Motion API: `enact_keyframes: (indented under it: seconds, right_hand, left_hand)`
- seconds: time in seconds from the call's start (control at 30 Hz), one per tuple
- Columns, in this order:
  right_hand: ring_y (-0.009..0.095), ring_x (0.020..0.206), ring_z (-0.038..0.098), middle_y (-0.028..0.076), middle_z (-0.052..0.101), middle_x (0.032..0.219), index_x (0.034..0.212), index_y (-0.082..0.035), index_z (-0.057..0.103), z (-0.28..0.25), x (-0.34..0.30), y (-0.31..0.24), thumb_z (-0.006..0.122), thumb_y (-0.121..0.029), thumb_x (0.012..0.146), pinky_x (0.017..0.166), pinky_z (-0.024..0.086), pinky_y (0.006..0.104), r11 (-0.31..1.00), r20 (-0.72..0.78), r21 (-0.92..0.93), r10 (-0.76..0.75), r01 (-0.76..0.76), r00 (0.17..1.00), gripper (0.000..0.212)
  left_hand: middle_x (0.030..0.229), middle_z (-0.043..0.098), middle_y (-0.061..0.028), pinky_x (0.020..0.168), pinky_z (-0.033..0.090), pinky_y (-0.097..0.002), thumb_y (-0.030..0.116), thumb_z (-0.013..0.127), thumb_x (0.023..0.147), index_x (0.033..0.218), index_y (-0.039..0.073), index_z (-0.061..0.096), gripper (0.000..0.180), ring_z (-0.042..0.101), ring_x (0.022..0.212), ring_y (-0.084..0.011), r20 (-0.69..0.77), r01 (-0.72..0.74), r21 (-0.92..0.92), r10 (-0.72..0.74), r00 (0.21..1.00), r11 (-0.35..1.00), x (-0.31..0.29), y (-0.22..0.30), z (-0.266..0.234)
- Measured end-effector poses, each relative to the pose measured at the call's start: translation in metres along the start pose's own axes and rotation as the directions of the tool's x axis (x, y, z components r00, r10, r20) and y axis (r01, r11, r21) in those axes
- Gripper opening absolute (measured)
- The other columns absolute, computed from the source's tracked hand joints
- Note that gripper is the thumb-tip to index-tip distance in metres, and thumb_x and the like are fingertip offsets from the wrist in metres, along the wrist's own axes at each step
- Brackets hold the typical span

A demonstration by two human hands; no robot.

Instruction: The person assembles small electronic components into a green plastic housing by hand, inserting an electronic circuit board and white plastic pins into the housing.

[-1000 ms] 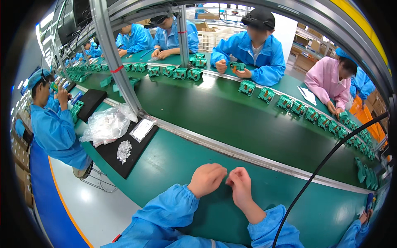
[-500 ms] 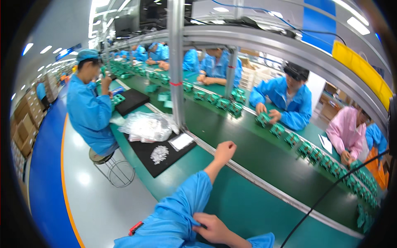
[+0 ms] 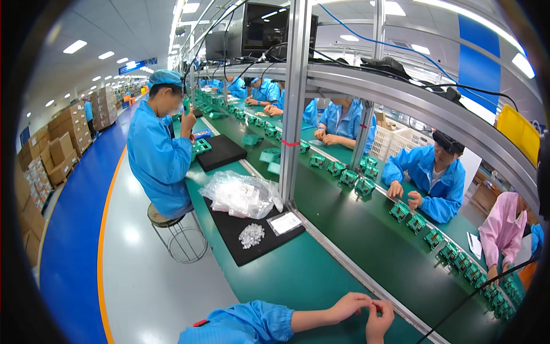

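My left hand (image 3: pixel 349 305) and my right hand (image 3: pixel 379 323) meet at the bottom edge, over the green bench top (image 3: pixel 298 281). Their fingertips touch, pinched together. Anything between them is too small to make out. My blue sleeve (image 3: pixel 246 324) comes in from the lower left. Further left on the bench lies a black mat (image 3: pixel 229 226) with a small pile of white parts (image 3: pixel 251 235), a white card (image 3: pixel 285 222) and clear plastic bags (image 3: pixel 240 195).
A dark green conveyor belt (image 3: pixel 366 241) carrying green assemblies (image 3: pixel 355 180) runs beyond a metal rail. An aluminium post (image 3: pixel 292 103) stands by the mat. A co-worker in blue (image 3: pixel 156 155) sits on a stool (image 3: pixel 177 235) to my left. Others work across the belt. Cardboard boxes (image 3: pixel 51 155) line the aisle.
The view has swung left along the line. My left hand, stretched out toward the belt half a second ago, has come back to meet my right hand.
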State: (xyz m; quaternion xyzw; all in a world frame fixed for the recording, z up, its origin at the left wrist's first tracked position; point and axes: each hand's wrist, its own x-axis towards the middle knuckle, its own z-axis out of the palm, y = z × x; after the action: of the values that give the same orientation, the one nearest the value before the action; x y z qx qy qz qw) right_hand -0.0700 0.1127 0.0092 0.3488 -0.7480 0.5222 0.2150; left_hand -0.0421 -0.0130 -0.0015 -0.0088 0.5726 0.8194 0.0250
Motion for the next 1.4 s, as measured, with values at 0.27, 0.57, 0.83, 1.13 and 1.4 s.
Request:
enact_keyframes:
  seconds: [0.27, 0.57, 0.83, 1.13, 1.4]
  right_hand:
    - [0.018, 0.061, 0.052, 0.009, 0.054, 0.070, 0.073, 0.000, 0.054, -0.012, 0.002, 0.012, 0.056, -0.002, 0.074, 0.053, 0.041, 0.0259, 0.978, 0.079, 0.056, 0.196, -0.201, 0.977, 0.003]
    - [0.021, 0.063, 0.051, 0.010, 0.053, 0.072, 0.074, 0.001, 0.052, -0.012, 0.007, 0.006, 0.055, -0.001, 0.074, 0.055, 0.041, 0.0282, 0.999, 0.118, -0.029, 0.033, -0.030, 0.992, 0.003]
    - [0.023, 0.070, 0.051, 0.011, 0.053, 0.079, 0.074, 0.000, 0.052, -0.026, 0.009, 0.010, 0.056, -0.001, 0.072, 0.061, 0.041, 0.0287, 0.997, 0.278, 0.051, 0.041, -0.058, 0.960, 0.005]
    - [0.020, 0.074, 0.047, 0.010, 0.046, 0.082, 0.073, -0.001, 0.049, -0.025, 0.009, 0.015, 0.059, -0.005, 0.072, 0.066, 0.038, 0.0266, 0.994, 0.337, 0.079, 0.050, -0.081, 0.940, 0.011]
    - [0.014, 0.063, 0.042, 0.006, 0.043, 0.073, 0.072, -0.001, 0.047, -0.022, 0.008, 0.014, 0.056, -0.006, 0.076, 0.057, 0.036, 0.0233, 0.982, 0.358, 0.148, 0.060, -0.120, 0.932, 0.012]
  left_hand:
    - [0.079, 0.059, -0.0071, 0.073, 0.041, -0.0253, 0.019, 0.044, 0.082, 0.086, -0.001, 0.057, 0.024, 0.054, 0.078, -0.0137, 0.033, -0.211, 0.308, 0.211, 0.977, 0.928, 0.003, -0.009, 0.001]
    - [0.072, 0.059, -0.0057, 0.063, 0.042, -0.0264, 0.021, 0.051, 0.079, 0.081, -0.002, 0.058, 0.024, 0.053, 0.068, -0.0134, 0.073, -0.221, 0.446, 0.211, 0.975, 0.867, 0.007, -0.003, -0.006]
    - [0.059, 0.053, 0.0000, 0.046, 0.037, -0.0198, 0.020, 0.053, 0.076, 0.068, 0.003, 0.057, 0.019, 0.046, 0.049, -0.0063, 0.189, -0.047, 0.311, -0.013, 0.982, 0.949, 0.010, -0.002, -0.011]
    - [0.058, 0.050, -0.0004, 0.045, 0.036, -0.0187, 0.021, 0.049, 0.078, 0.065, 0.004, 0.053, 0.022, 0.044, 0.048, -0.0059, 0.268, 0.073, 0.228, -0.134, 0.954, 0.971, 0.009, 0.003, -0.014]
    - [0.058, 0.048, 0.0007, 0.044, 0.035, -0.0183, 0.023, 0.048, 0.080, 0.065, 0.005, 0.052, 0.024, 0.043, 0.048, -0.0054, 0.291, 0.046, 0.221, -0.111, 0.950, 0.974, 0.010, 0.001, -0.016]
